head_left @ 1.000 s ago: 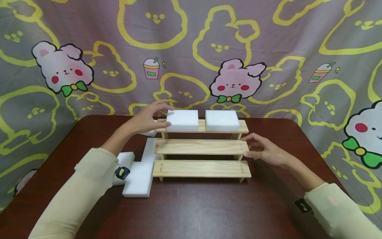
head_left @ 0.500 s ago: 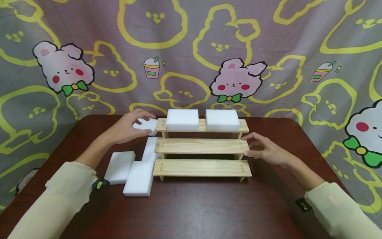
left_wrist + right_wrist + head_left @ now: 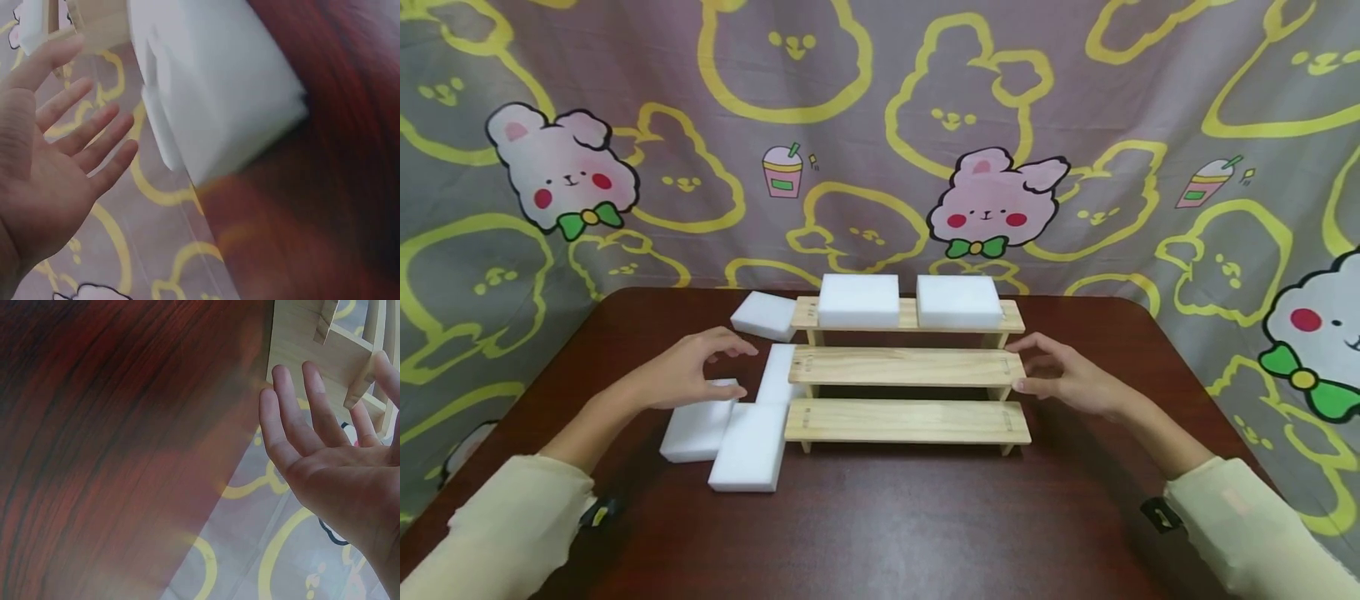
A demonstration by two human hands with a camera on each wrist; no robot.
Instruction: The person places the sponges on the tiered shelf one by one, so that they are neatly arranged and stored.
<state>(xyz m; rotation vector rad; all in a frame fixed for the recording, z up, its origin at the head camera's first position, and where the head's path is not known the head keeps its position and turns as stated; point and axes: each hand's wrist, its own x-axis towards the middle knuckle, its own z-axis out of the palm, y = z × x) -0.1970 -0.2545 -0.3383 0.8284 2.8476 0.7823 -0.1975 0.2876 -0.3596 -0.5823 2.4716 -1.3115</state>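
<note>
A three-step wooden display stand (image 3: 910, 365) stands on the table, two white foam blocks (image 3: 859, 300) on its top step. My right hand (image 3: 1075, 382) holds the right end of the middle step, thumb at its front corner and index finger at its back corner; the other fingers extend free in the right wrist view. My left hand (image 3: 688, 367), empty with fingers apart, hovers left of the stand, overlapping a white foam block (image 3: 696, 429) in the head view. The left wrist view shows its spread fingers beside a blurred white block (image 3: 219, 81).
More white foam blocks lie left of the stand: one by its lowest step (image 3: 748, 450), one alongside the middle step (image 3: 777, 375), and a tilted one (image 3: 764, 315) by the top step. A patterned curtain (image 3: 865, 150) hangs behind the dark red table (image 3: 910, 525).
My left hand has left the left block on the top step and drawn back left and toward me, past the tilted block. The right hand and the stand have stayed in place.
</note>
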